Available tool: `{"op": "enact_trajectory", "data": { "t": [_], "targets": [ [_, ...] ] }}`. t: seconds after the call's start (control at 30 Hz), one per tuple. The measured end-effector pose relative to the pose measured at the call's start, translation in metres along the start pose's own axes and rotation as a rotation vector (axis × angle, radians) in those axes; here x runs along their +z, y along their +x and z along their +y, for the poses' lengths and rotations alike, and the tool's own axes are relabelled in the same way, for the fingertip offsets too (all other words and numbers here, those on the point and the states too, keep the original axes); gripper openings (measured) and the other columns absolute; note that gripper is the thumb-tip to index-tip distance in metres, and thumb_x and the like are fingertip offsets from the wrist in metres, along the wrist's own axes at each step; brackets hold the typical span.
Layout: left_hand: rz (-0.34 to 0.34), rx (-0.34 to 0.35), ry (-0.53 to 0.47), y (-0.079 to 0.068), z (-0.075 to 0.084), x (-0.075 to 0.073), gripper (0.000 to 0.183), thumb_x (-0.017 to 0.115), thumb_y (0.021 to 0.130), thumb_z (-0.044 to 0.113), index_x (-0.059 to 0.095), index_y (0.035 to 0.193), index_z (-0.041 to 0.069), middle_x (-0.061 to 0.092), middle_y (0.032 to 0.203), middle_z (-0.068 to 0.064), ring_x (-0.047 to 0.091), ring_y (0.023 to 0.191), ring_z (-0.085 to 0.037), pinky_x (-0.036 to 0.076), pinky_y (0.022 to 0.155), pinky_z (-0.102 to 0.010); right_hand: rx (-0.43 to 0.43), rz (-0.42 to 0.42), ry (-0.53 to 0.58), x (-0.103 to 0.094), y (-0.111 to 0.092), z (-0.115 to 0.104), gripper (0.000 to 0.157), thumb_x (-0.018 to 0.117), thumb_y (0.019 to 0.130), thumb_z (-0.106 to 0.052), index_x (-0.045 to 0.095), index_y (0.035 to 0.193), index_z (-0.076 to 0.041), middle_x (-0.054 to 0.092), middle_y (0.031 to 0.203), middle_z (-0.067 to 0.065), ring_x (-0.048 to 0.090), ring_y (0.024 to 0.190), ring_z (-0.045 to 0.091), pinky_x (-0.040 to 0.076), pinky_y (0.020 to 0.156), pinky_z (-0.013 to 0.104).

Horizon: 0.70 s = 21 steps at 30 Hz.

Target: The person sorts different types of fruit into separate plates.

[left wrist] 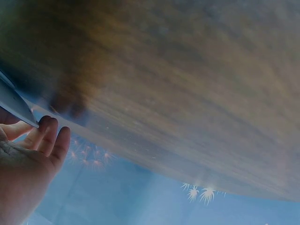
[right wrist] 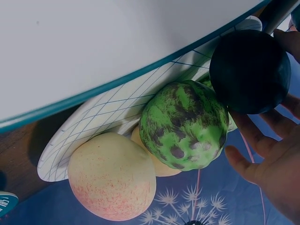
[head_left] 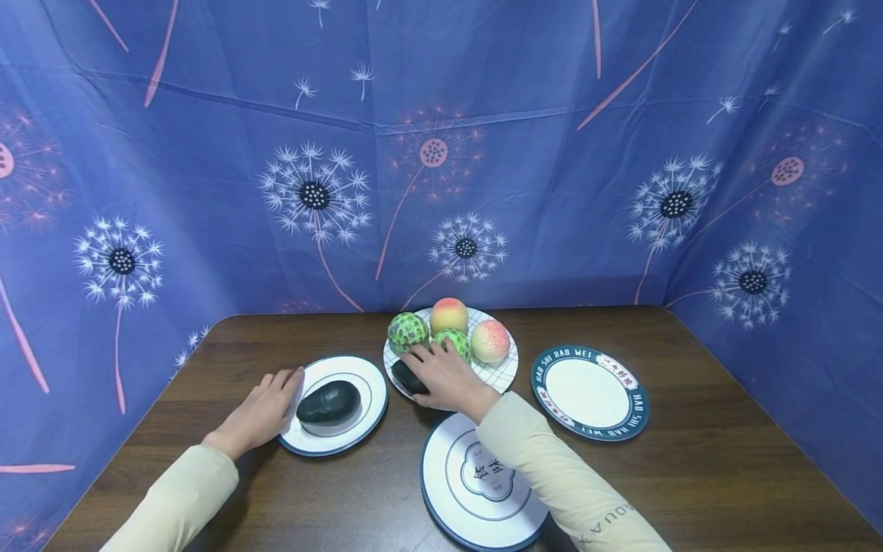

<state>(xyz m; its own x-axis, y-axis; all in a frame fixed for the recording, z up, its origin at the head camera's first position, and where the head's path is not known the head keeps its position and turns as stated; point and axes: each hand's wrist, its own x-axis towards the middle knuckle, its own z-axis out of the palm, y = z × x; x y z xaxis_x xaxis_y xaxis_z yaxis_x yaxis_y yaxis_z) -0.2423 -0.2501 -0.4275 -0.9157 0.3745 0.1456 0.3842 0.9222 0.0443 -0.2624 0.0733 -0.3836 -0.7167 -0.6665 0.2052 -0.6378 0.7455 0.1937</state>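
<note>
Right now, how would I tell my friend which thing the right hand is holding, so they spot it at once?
On the brown table, near the blue curtain, find the grid-patterned plate. At its near-left side, the right hand holds a smooth, dark fruit. The mottled green fruits and the peaches beside it are brighter; it alone on that plate is nearly black.

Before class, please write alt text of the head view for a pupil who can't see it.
A person's right hand grips a dark fruit at a gridded plate holding two green fruits and two peaches. The left hand touches a blue-rimmed plate bearing another dark fruit; more plates lie nearby.
</note>
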Motion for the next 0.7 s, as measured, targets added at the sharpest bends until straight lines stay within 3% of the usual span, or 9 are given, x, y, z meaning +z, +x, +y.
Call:
{"op": "enact_trajectory", "data": {
  "t": [0.27, 0.7],
  "targets": [
    [0.004, -0.002, 0.001, 0.0014, 0.0007, -0.0002, 0.055, 0.055, 0.088, 0.013, 0.034, 0.136, -0.005, 0.045, 0.127, -0.026, 0.044, 0.114, -0.040, 0.038, 0.095, -0.054, 0.007, -0.034, -0.013, -0.0001, 0.0002, -0.0001, 0.071, 0.071, 0.074, -0.044, 0.043, 0.134, -0.018, 0.052, 0.128, 0.004, 0.051, 0.112, 0.026, 0.035, 0.100, 0.049],
    [-0.013, -0.018, 0.001, 0.0018, 0.0002, 0.0011, 0.057, 0.056, 0.088, 0.014, 0.033, 0.137, -0.005, 0.044, 0.128, -0.026, 0.043, 0.115, -0.040, 0.038, 0.095, -0.055, -0.017, -0.004, 0.014, -0.0007, 0.0033, 0.0006, 0.071, 0.071, 0.074, -0.043, 0.043, 0.134, -0.017, 0.052, 0.128, 0.004, 0.051, 0.111, 0.025, 0.036, 0.097, 0.046]
  ]
}}
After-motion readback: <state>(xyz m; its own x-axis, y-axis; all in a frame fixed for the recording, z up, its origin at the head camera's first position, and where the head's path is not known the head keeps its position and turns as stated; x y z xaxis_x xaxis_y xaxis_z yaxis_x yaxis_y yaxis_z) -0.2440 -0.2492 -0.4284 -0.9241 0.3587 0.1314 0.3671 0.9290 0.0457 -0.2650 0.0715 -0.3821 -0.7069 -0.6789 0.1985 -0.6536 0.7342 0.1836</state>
